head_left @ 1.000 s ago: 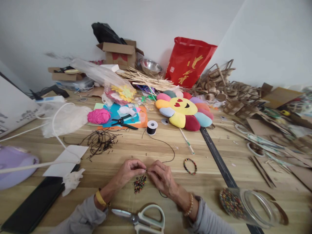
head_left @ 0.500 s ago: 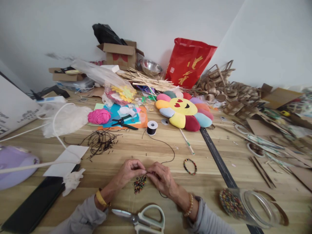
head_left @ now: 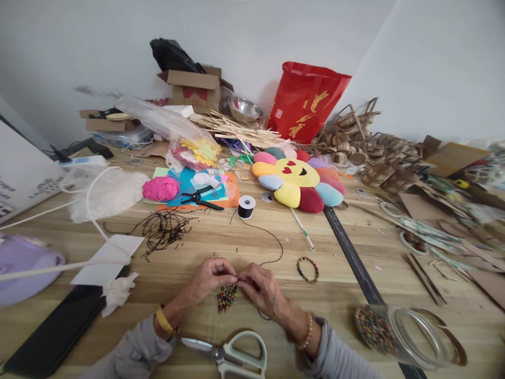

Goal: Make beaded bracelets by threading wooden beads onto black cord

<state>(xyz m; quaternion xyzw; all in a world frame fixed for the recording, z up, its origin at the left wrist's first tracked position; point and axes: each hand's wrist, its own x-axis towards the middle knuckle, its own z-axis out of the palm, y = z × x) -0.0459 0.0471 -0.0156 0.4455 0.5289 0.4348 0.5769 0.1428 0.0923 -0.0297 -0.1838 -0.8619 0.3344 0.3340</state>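
Observation:
My left hand (head_left: 215, 276) and my right hand (head_left: 262, 289) meet fingertip to fingertip above the wooden table, both pinched closed. A thin black cord (head_left: 276, 235) runs from a white-flanged spool (head_left: 246, 207) to my right hand, which grips it; a loop shows below that palm. What lies between my left thumb and forefinger is too small to make out. Just under the fingertips is a small pile of multicoloured wooden beads (head_left: 226, 299). Right of my hands lies a beaded bracelet (head_left: 307, 270). Pale-handled scissors (head_left: 236, 355) rest close to my body, blades pointing left.
A clear jar of beads (head_left: 376, 329) lies on its side at front right. Tangled black cord (head_left: 163, 229), black pliers (head_left: 199, 198) and pink yarn (head_left: 160, 188) sit at left. Behind are a flower cushion (head_left: 298, 176) and a red bag (head_left: 305, 100). A black case (head_left: 55, 331) is at front left.

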